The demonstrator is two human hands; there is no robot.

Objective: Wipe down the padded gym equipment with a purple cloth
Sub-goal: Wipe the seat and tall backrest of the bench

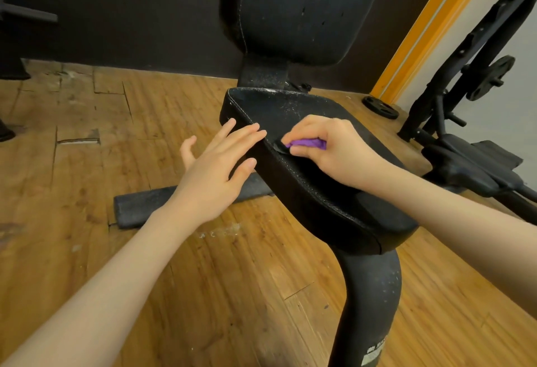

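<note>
A: Cloth status?
B: purple cloth (305, 143) bunched under the right hand (328, 151), fingers curled round it, pressing it on the black seat pad (293, 160) near its left edge.
A: Other hand?
B: left hand (216, 169) flat, 4 fingers straight and slightly spread, tips touching the pad's left side, just beside the cloth.
A: Surroundings?
B: back pad (296, 9) upright beyond the fingertips; weight plate (380, 107) on the wooden floor (87, 139) further right.

a gym: padded bench seat (290, 122), weight plate (380, 107) on wooden floor (87, 139), black rack (476, 55)
</note>
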